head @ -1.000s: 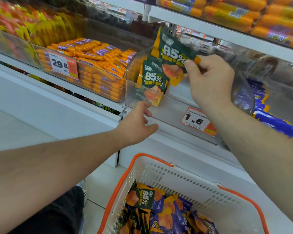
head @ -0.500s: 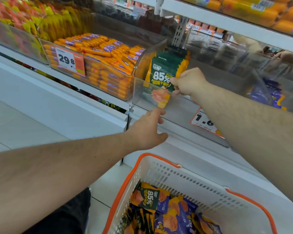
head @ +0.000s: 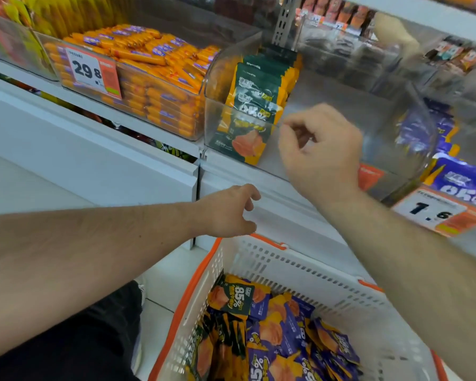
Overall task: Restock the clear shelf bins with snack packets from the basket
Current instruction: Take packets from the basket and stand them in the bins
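A row of green and orange snack packets (head: 254, 105) stands upright at the left end of a clear shelf bin (head: 327, 105). My right hand (head: 320, 149) hovers just in front of the bin's front wall, fingers loosely curled, holding nothing. My left hand (head: 228, 211) hangs lower, over the rim of the white basket (head: 294, 268) with orange trim, fingers relaxed and empty. Inside the basket lie several green packets (head: 231, 298) and purple packets (head: 286, 334).
Left of the clear bin, another bin (head: 138, 75) is full of orange sausage sticks behind a 29.8 price tag. On the right, purple packets (head: 456, 177) fill a bin above a 1.6 price tag (head: 434, 213). A white shelf ledge (head: 94, 149) runs below.
My right hand has let go of the green packet, now standing in the bin's row, and drawn back out of the bin. My left hand has dropped toward the basket rim.
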A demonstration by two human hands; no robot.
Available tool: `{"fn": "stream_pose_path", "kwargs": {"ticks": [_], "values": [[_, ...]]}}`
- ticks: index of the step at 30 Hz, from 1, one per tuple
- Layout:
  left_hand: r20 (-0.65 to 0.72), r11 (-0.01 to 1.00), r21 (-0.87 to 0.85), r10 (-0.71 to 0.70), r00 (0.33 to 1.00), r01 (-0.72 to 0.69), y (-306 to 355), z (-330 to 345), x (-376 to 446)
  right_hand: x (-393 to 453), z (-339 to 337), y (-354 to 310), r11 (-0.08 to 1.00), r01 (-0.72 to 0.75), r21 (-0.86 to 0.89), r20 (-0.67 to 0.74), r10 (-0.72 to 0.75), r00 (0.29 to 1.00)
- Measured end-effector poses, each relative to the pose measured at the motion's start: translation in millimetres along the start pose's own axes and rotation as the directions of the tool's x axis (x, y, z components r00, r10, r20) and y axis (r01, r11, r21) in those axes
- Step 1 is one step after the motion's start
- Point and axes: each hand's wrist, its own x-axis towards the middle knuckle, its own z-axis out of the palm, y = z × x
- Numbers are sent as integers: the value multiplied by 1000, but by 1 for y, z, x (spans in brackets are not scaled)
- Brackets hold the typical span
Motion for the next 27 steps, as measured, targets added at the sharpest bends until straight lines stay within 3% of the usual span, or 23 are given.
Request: {"fn": "stream_pose_path", "kwargs": {"ticks": [1, 3, 5, 7, 9, 11, 12, 14, 22, 27], "values": [[63, 999, 37, -12, 998, 10, -1, 2, 0, -25, 1, 0, 999, -6, 54, -2, 6, 1000], [203, 992, 127, -44, 978, 18, -3, 7, -2, -80, 6, 8, 977, -178, 115, 89, 168, 982], [340, 974, 225, -95, 935, 17, -5, 12, -5, -138, 13, 19, 903, -430, 22, 293, 405, 866], [433, 954, 300, -149, 889, 14, -8, 18, -9, -191, 22, 29, 806, -553, -211, 553, 565, 612], [480, 940, 342, -181, 859, 7, -12, 27, -11, -231, 30, 29, 721, -568, -396, 747, 613, 256], [506, 932, 362, -196, 840, -1, -13, 35, -11, -255, 35, 21, 631, -595, -498, 819, 568, -82], [515, 930, 366, -198, 834, -6, -13, 39, -10, -262, 37, 15, 602, -597, -530, 828, 519, -212], [524, 929, 370, -200, 828, -9, -13, 45, -8, -271, 43, 3, 604, -568, -560, 828, 433, -355], [500, 931, 366, -198, 843, 1, -12, 41, -4, -280, 47, -15, 660, -495, -565, 819, 371, -438], [481, 931, 365, -185, 857, -4, -10, 33, -5, -269, 24, 7, 708, -385, -592, 802, 471, -366]]}}
